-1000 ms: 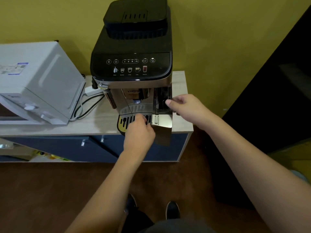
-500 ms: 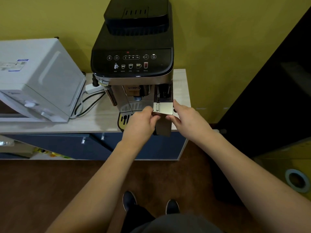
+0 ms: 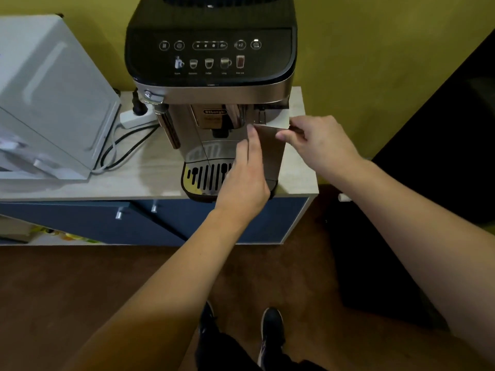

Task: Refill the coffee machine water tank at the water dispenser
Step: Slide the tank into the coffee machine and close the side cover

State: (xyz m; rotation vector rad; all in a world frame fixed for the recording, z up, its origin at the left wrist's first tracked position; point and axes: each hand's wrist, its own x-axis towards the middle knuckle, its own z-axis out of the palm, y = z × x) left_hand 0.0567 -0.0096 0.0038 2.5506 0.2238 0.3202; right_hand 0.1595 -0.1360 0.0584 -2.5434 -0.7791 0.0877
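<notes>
A coffee machine (image 3: 211, 84) stands on a pale wooden counter (image 3: 150, 172) against a yellow wall (image 3: 361, 49). Its dark control panel (image 3: 210, 53) faces up with a row of drink icons, and a small light shows at the power button on the right end. Below the panel the steel front carries the spout (image 3: 219, 124) and, at the base, a slotted drip tray (image 3: 206, 176).

The water tank (image 3: 273, 145) sits at the machine's front right corner, its steel face in line with the rest of the front or very nearly so; the angle makes it hard to tell whether it is fully seated. The left hand (image 3: 245, 180) lies flat against the tank's face, fingers straight and together, fingertips reaching the top edge of the panel. The right hand (image 3: 318, 145) is at the tank's upper right corner, thumb and forefinger pinched on that edge, the other fingers curled behind.

To the left of the machine stands a white microwave (image 3: 51, 100), tilted in the wide view. Between the two, a white power strip (image 3: 134, 117) lies on the counter with a black plug in it, and dark cables (image 3: 117, 153) loop toward the microwave. Under the counter are blue cabinet doors (image 3: 160, 223) with small metal knobs. The floor is dark brown, and the person's black shoes (image 3: 272, 328) show at the bottom.
</notes>
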